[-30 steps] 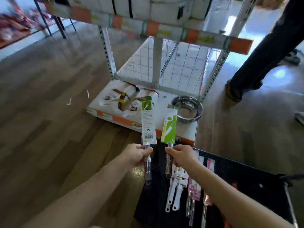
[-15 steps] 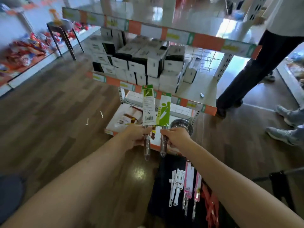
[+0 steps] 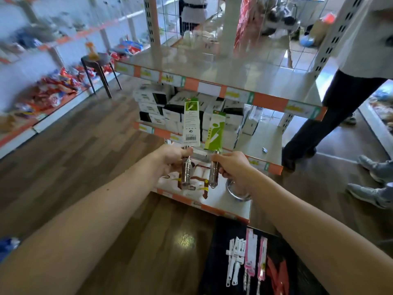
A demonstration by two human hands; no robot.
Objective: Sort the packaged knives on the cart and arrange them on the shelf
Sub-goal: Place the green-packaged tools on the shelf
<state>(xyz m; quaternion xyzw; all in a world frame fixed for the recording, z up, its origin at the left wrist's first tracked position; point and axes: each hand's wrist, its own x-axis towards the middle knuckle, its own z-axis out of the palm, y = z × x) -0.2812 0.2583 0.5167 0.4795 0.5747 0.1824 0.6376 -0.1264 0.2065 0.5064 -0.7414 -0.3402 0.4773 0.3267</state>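
Now | left hand (image 3: 173,156) grips knife (image 3: 191,133) | right hand (image 3: 230,163) grips green-carded knife (image 3: 214,137) | cart (image 3: 225,241): pink packs (image 3: 251,250)

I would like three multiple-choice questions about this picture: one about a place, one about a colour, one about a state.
1. Where do the boxes stand?
A. top shelf
B. middle shelf
C. floor

2. What colour is the card of the right-hand knife?
A. green
B. red
C. blue

3. How is the left-hand knife held?
A. upright, card up
B. flat
C. card down

Answers:
1 B, they fill the middle shelf.
2 A, the card above the right hand is green.
3 A, the left hand grips the metal handle and the card points up.
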